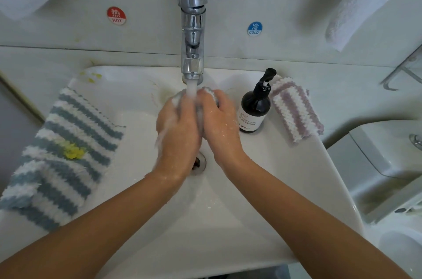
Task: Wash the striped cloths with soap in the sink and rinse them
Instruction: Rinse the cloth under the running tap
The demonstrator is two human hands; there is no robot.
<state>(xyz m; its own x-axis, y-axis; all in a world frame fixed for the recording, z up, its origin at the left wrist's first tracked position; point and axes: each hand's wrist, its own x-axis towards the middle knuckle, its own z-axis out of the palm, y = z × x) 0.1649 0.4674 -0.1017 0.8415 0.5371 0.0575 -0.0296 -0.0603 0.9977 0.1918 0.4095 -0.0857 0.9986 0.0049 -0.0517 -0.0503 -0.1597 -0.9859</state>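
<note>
At the left edge of the frame, a blue-and-white striped cloth (pixel 61 153) lies draped over the rim of the sink (pixel 319 164), a yellow smear on its middle; its long axis runs from upper right down toward the lower left corner, and it lies well apart from both hands, nearer the left one. Moving toward the centre, the left hand (pixel 177 132) curls its soapy fingers round a bunched grey-white cloth (pixel 206 92), of which only small parts show between and above the hands. Water from the tap (pixel 192 34) falls straight onto the top of that bundle, above the drain (pixel 198 163). Just beside, the right hand (pixel 220 118) wraps the other side of the same bundle, palms facing each other with the cloth squeezed between them. The bundle sits at the fingertips, toward the upper middle of the frame, so I judge that rubbing or rinsing goes on there. Right of the hands stands a dark soap bottle (pixel 254 111), and beyond it a pink-and-white striped cloth (pixel 294 109) rests on the rim, nearer the right hand.
</note>
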